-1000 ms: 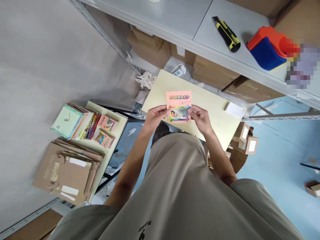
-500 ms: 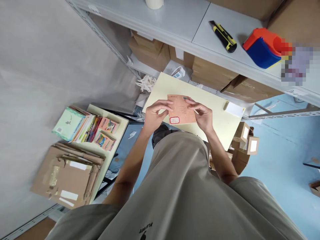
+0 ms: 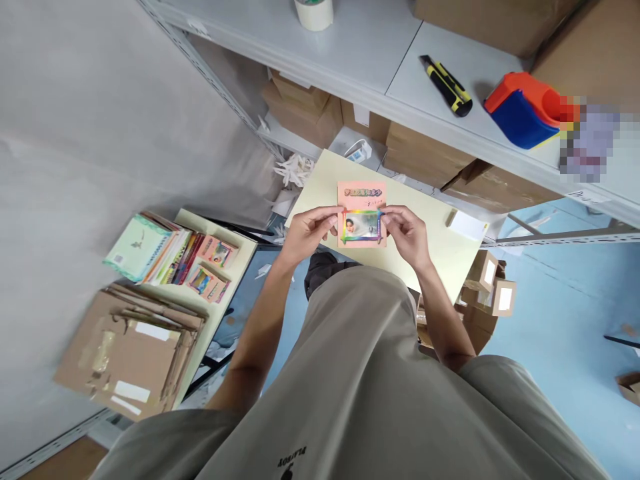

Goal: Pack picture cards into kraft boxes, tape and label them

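Note:
A small pink book (image 3: 361, 200) is held up between my two hands over the pale yellow tabletop (image 3: 435, 253). Its illustrated cover, with a rainbow-framed picture and a line of large characters on top, faces me. On its left edge, the fingers and thumb of my left hand (image 3: 311, 232) are closed. My right hand (image 3: 407, 233) pinches the opposite edge in the same way. A small white box (image 3: 466, 225) lies on the tabletop to the right of my right hand.
Left, a side table (image 3: 237, 273) carries upright books (image 3: 140, 247), two similar pink books (image 3: 210, 283) and flattened cardboard (image 3: 125, 353). On the shelf ahead lie a utility knife (image 3: 447, 87), a tape roll (image 3: 315, 13) and a red-blue object (image 3: 525, 107). Cardboard boxes (image 3: 487, 287) stand lower right.
The pink book has been turned over: its plain back with a red-framed label faced me before, and now its picture cover does. Both hands keep hold of its edges.

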The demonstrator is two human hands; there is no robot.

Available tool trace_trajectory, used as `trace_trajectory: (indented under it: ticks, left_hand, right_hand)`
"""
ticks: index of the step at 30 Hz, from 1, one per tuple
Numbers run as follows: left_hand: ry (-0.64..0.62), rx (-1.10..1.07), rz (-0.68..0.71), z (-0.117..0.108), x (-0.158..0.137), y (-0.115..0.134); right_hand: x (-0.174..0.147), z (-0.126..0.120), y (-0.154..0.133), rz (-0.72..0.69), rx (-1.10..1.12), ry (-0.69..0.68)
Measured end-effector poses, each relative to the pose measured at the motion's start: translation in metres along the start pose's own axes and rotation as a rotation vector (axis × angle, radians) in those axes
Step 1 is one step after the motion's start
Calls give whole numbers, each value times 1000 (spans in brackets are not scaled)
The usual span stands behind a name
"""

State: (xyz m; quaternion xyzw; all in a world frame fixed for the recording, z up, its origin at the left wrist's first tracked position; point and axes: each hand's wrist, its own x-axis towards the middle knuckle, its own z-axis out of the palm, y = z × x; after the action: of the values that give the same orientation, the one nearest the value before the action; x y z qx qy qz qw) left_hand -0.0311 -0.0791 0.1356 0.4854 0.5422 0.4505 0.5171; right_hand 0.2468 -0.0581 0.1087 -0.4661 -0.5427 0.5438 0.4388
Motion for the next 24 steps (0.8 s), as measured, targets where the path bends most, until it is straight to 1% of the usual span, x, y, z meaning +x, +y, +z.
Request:
trace_trajectory:
  ticks: [3, 7, 9, 14, 19, 22, 24]
  left_hand:
    - [-15, -16, -19, 3, 2, 0]
    - [77, 0, -56, 12, 5, 1]
    - [112, 9, -60, 16, 8, 1]
    - [95, 22, -32, 17, 10, 2]
    - [148, 74, 0, 11, 9, 4]
    - [173, 184, 72, 13, 7, 6]
    - [197, 290, 150, 21, 3, 8]
  right_hand:
    - [1, -2, -5, 10, 3, -28]
    - [2, 4, -11, 152, 46, -102]
    - [3, 7, -13, 191, 54, -117]
    - [5, 9, -13, 176, 62, -101]
    - [6, 7, 2, 145, 143, -107]
    - [14, 11, 20, 136, 183, -83]
    - [23, 19, 32, 139, 268, -61]
